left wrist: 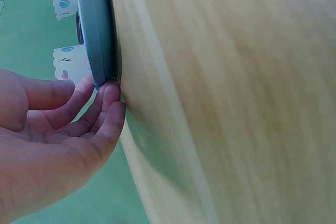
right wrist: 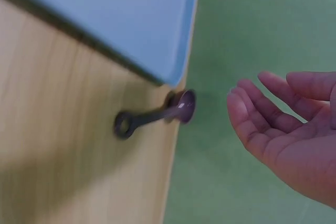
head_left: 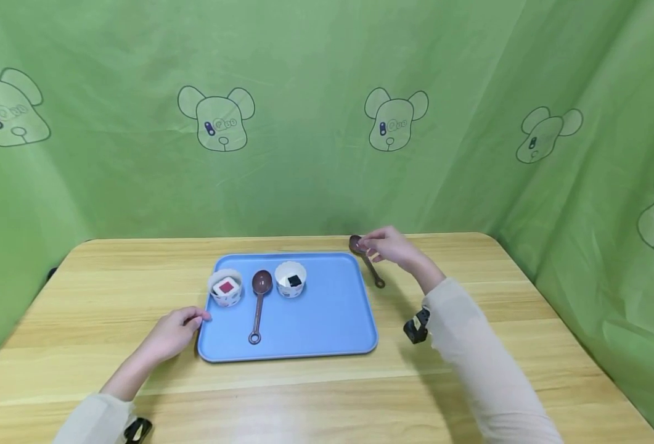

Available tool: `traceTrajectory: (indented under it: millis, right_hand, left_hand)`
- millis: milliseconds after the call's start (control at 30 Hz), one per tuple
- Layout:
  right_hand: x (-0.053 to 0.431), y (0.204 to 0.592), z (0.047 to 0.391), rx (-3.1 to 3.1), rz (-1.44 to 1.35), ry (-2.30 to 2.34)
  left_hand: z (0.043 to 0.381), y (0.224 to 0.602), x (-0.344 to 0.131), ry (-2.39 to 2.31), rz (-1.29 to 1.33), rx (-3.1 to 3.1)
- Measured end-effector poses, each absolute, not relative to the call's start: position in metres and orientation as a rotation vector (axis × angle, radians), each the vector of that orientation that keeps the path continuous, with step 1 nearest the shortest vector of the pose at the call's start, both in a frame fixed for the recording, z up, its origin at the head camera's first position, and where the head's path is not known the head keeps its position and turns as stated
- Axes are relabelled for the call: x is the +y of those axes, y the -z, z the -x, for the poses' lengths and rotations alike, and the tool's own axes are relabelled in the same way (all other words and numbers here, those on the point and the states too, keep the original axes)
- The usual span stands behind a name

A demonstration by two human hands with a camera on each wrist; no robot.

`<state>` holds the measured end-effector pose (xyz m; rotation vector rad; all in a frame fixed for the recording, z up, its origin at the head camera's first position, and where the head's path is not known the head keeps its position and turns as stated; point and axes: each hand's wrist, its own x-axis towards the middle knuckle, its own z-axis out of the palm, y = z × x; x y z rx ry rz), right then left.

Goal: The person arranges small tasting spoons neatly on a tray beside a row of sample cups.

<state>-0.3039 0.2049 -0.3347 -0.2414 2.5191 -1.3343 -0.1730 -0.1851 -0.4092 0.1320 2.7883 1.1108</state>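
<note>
In the head view my left hand (head_left: 174, 333) is at the left rim of a blue tray (head_left: 327, 327). The left wrist view shows its fingers (left wrist: 107, 124) bent around the edge, some on the underside. A white paper cup (head_left: 227, 297) near that hand contains a white piece with a red square. My right hand (head_left: 390, 246) hovers over a brown spoon (head_left: 372, 271) lying right of the tray, overlapping its bowl end. From the right wrist, the fingers (right wrist: 268, 111) look loosely bent, apart from the spoon, holding nothing.
Another brown spoon (head_left: 257, 311) lies on the tray, beside a second paper cup (head_left: 290, 290) containing a black-and-white piece. The wooden table (head_left: 282, 401) ends at a green curtain (head_left: 310, 179) printed with bear heads, which also runs along the right side.
</note>
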Motion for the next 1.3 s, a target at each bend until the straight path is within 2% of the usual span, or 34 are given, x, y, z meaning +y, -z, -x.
traceTrajectory:
  millis: [333, 900, 1300]
  right_hand:
    - [0.228, 0.359, 0.307, 2.527, 0.093, 1.286]
    - [0.239, 0.394, 0.315, 2.586, 0.194, 1.314]
    - [0.23, 0.392, 0.309, 2.644, 0.113, 1.217]
  left_hand:
    - [0.172, 0.409, -0.185, -1.112, -0.131, 2.794]
    - [0.17, 0.409, -0.184, -1.121, -0.127, 2.795]
    - [0.171, 0.41, -0.184, -1.115, -0.136, 2.807]
